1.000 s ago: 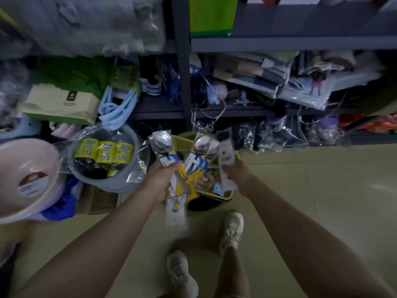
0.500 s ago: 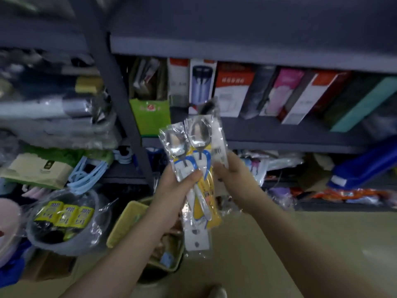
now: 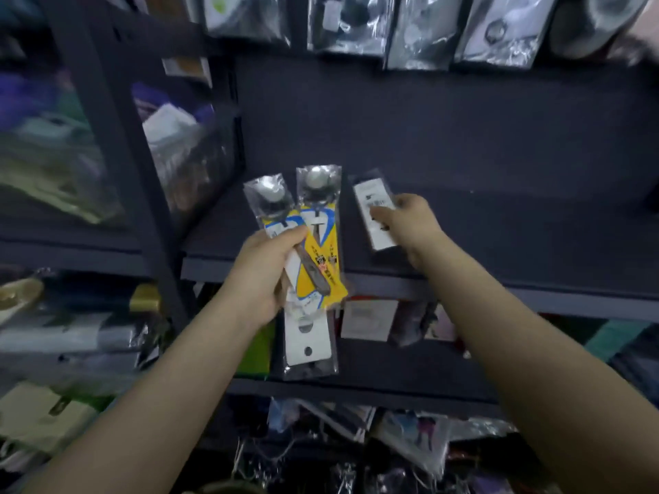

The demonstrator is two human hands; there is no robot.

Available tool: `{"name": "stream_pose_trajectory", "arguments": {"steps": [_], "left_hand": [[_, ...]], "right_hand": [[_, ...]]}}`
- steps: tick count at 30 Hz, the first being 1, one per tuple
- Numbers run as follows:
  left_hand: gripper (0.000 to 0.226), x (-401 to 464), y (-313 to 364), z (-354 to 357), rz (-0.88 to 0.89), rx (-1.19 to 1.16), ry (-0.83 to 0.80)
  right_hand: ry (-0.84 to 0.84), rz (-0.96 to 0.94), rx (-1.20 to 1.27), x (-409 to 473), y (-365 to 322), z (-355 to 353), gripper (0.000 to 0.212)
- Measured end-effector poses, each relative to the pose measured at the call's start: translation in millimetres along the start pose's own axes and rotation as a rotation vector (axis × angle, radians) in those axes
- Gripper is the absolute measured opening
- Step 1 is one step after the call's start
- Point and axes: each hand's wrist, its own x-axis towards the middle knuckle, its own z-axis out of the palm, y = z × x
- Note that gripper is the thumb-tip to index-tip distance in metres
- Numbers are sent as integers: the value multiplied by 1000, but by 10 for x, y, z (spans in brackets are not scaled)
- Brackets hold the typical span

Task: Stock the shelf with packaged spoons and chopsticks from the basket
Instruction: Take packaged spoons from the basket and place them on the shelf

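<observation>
My left hand point(image 3: 265, 270) grips a fanned bundle of packaged spoons point(image 3: 315, 240), clear sleeves with yellow and blue cards, held upright in front of the dark shelf point(image 3: 463, 215). My right hand point(image 3: 410, 226) pinches a separate clear pack with a white label point(image 3: 376, 212) and holds it over the shelf board, just right of the bundle. Whether that pack touches the board I cannot tell. The basket is out of view.
A dark upright post point(image 3: 107, 137) stands left of the shelf bay. Plastic-wrapped goods point(image 3: 410, 26) hang above the shelf. Boxed items point(image 3: 371, 319) sit on the shelf below, and bagged goods point(image 3: 53, 165) fill the left bay.
The view has swung up from the floor and basket to a higher shelf. Both hands rose with the packs, and my right hand drew its pack away to the right, over the shelf board.
</observation>
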Motion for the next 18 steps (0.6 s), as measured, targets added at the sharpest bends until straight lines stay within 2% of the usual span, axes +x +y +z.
{"name": "stream_pose_trajectory", "arguments": {"steps": [2, 3, 5, 6, 7, 8, 11, 13, 15, 18], "left_hand": [[15, 268, 94, -15, -80, 13, -9], [13, 391, 135, -14, -109, 13, -28], [15, 597, 200, 19, -156, 3, -92], [18, 680, 216, 47, -168, 10, -118], [16, 748, 234, 89, -159, 30, -140], [17, 798, 248, 138, -143, 53, -159], [13, 904, 237, 305, -64, 70, -224], [17, 959, 241, 403, 48, 128, -235], [15, 1028, 247, 484, 128, 245, -231], [19, 1109, 236, 539, 101, 426, -170]], "right_hand": [[5, 79, -84, 283, 30, 22, 9], [19, 106, -204, 389, 61, 20, 13], [94, 68, -490, 523, 66, 15, 26], [135, -10, -530, 530, 25, 29, 29], [118, -84, -489, 510, -37, 42, 30], [40, -87, -324, 484, -104, 59, 31], [-334, 201, 194, 356, -285, 99, 40], [-468, 193, 160, 375, -265, 102, 38], [-442, 164, 42, 421, -233, 37, 39], [-347, 155, 21, 581, -150, -124, 23]]}}
